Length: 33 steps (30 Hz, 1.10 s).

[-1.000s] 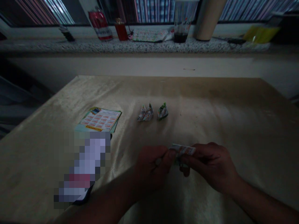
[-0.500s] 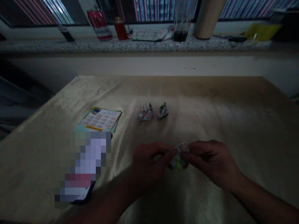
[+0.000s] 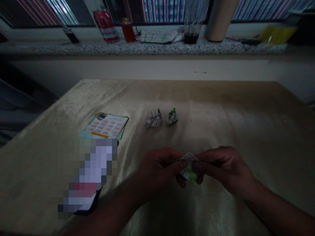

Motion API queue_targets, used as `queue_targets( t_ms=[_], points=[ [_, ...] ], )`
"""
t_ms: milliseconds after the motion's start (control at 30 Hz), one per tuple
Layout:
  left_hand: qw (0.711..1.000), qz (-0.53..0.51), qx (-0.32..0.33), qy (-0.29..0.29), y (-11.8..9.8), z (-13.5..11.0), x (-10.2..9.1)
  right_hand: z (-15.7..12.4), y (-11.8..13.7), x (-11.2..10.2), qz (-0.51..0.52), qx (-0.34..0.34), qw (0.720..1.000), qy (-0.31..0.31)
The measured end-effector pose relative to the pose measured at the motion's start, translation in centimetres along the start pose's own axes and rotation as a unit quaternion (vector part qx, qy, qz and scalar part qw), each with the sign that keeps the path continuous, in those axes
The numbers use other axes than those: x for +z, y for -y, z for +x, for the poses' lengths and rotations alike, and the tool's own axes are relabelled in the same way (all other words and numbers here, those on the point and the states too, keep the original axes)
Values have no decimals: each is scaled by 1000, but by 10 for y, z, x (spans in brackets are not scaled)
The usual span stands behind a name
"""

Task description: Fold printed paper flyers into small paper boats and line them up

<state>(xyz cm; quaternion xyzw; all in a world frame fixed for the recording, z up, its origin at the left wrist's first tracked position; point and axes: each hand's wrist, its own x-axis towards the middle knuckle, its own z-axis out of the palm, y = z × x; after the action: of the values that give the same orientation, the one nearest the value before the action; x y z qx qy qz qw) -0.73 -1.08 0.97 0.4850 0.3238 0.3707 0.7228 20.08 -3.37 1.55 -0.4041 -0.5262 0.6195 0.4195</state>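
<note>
Between my two hands is a small piece of folded printed paper (image 3: 189,168), white with a green patch and some reddish print, held with one corner pointing up. My left hand (image 3: 161,168) pinches its left side, thumb on the face and fingers behind. On the right side my right hand (image 3: 220,167) grips it the same way, thumb pressed near the middle. Beyond the hands stand folded paper shapes: a pointed one (image 3: 154,118) with two peaks and a smaller one (image 3: 172,117) with a green tip.
Left of the hands lies a phone (image 3: 91,177) with a blurred-out screen. Behind it is a stack of printed leaflets (image 3: 105,125). Across the table's far side, a stone windowsill (image 3: 152,49) carries a red can (image 3: 105,26), an orange bottle (image 3: 128,30) and a glass with dark liquid (image 3: 191,34).
The folded paper has turned between my fingers, so a corner now points up and the green patch shows more clearly. Both hands still grip it.
</note>
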Motion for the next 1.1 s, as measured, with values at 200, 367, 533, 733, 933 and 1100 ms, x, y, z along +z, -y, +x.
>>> queue_targets(
  t_ms=[200,367,533,733,933,1100],
  points=[
    [999,-31,-3,24,-1,2,3,2,1,-1,29,14,999,16],
    [1000,-15,3,-17,6,1,6,1,-2,7,-67,-47,994,-66],
    [994,89,45,-33,6,1,3,0,-2,7,-117,-64,989,-67],
    [988,124,73,-53,5,1,3,1,-6,7,-46,-30,995,-84],
    [960,237,140,-59,4,2,5,3,-7,5,-5,-18,999,-49],
    [950,262,153,-72,2,1,4,2,-8,7,-88,-60,992,-66]
  ],
)
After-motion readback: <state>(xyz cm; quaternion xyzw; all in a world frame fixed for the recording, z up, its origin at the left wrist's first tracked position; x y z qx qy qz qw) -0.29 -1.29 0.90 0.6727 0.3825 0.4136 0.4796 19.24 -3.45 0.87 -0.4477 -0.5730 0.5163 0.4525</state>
